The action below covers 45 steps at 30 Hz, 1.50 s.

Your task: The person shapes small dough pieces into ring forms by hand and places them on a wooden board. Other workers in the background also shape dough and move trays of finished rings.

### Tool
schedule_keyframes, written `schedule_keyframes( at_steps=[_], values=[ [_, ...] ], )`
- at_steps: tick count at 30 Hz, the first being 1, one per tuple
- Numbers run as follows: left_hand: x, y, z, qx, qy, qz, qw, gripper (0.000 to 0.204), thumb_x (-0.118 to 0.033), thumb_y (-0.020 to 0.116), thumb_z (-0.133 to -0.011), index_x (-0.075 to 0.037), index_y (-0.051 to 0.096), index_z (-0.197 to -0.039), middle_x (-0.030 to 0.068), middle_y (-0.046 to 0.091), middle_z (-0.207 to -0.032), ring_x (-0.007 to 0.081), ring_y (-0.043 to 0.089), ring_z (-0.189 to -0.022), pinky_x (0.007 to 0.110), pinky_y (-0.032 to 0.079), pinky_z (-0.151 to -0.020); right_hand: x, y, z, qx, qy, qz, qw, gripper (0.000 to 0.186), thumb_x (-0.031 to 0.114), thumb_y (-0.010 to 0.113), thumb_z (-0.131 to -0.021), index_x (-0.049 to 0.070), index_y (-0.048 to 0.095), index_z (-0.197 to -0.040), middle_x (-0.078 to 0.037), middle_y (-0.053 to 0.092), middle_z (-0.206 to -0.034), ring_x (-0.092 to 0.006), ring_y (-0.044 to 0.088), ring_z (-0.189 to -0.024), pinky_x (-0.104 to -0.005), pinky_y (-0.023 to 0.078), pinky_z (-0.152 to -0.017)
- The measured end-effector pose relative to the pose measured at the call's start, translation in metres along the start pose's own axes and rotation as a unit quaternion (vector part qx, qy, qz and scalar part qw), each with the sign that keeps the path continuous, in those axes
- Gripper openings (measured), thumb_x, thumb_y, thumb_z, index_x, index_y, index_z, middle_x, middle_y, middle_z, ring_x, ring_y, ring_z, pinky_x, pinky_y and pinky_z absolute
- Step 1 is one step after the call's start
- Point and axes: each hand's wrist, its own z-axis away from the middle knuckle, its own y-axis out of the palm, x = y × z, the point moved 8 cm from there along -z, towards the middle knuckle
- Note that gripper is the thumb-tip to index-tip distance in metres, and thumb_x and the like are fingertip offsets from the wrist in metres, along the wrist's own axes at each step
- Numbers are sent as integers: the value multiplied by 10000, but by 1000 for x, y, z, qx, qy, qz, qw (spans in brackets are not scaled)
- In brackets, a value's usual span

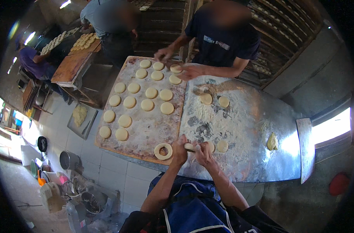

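Note:
My left hand (180, 149) and my right hand (202, 152) meet at the near edge of the floured metal table (254, 128). Both pinch one small pale dough piece (189, 146) between them. A ring-shaped dough piece (163, 151) lies just left of my left hand on the wooden board (145, 124). Two flat dough rounds (222, 146) rest on the table right of my right hand. Several dough rounds (147, 105) lie in rows over the board.
A person in a dark shirt (223, 39) works across the table, hands near rounds at the board's far end. Two more rounds (223, 101) and a dough lump (272, 141) lie on the table. Other people and boards with dough (83, 42) stand far left. Pots (68, 159) sit on the tiled floor.

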Motion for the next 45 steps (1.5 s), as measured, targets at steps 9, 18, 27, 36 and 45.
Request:
schedule_keyframes(
  at_steps=[9,18,27,36,45],
  values=[
    [-48,-62,-16,5,183,-156,971,313,-338,539,-1065,-138,473,-834,-23,443,-774,119,478,-724,313,423,-694,-23,76,-17,154,134,-112,973,500,450,512,-1059,-5,695,-1160,-158,664,-907,-196,586,-801,-390,501,-718],
    [-85,-120,-69,-186,64,-338,920,312,-303,522,-1037,-12,581,-940,151,585,-763,346,572,-690,475,483,-692,25,73,-78,33,42,51,997,454,265,774,-806,-32,649,-1127,-210,712,-953,-351,703,-921,-436,544,-855],
    [-80,-123,-74,-22,191,-620,761,344,-311,729,-928,-3,670,-1067,201,676,-962,436,596,-946,530,452,-896,-69,-8,14,-73,86,325,939,582,223,726,-891,-19,540,-1387,-319,571,-1326,-470,542,-1259,-532,408,-1096],
    [-71,-49,-38,-64,264,-628,730,248,-184,703,-915,-13,652,-1087,166,697,-1043,383,669,-952,471,505,-877,-104,-69,7,46,93,311,945,315,188,778,-806,20,660,-1045,-167,665,-991,-350,613,-1051,-482,435,-987],
    [14,73,31,166,-85,-258,948,292,-192,661,-1020,42,675,-1194,137,735,-1055,156,695,-950,331,568,-793,-81,-80,36,-84,122,-165,975,399,11,779,-840,37,589,-1190,3,613,-871,-145,617,-841,-298,538,-780]
  ],
)
